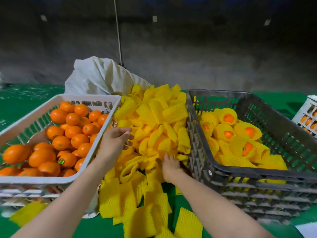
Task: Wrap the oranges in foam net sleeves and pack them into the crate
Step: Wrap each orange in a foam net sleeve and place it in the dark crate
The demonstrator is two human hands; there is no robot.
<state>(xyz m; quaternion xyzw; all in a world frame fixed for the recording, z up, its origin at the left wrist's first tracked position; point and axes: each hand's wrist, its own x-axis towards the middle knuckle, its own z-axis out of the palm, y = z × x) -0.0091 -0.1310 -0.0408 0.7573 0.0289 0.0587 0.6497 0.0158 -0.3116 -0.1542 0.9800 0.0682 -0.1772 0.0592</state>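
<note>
A white crate [96, 152] on the left holds several bare oranges [73, 131]. Between the crates lies a big heap of yellow foam net sleeves [157, 121]. The dark crate [202, 148] on the right holds several oranges wrapped in yellow sleeves [240, 134]. My left hand [115, 140] hovers over the heap's left side with relaxed fingers and holds nothing. My right hand [171, 166] reaches into the heap near the dark crate's wall; its fingertips are buried among the sleeves, so whether they hold one is hidden.
A white sack [99, 76] stands behind the heap. Another white crate [307, 114] with fruit shows at the far right edge. Loose sleeves [151, 212] spill over the green surface [20, 98] toward me. A cord [118, 31] hangs in front of the dark wall.
</note>
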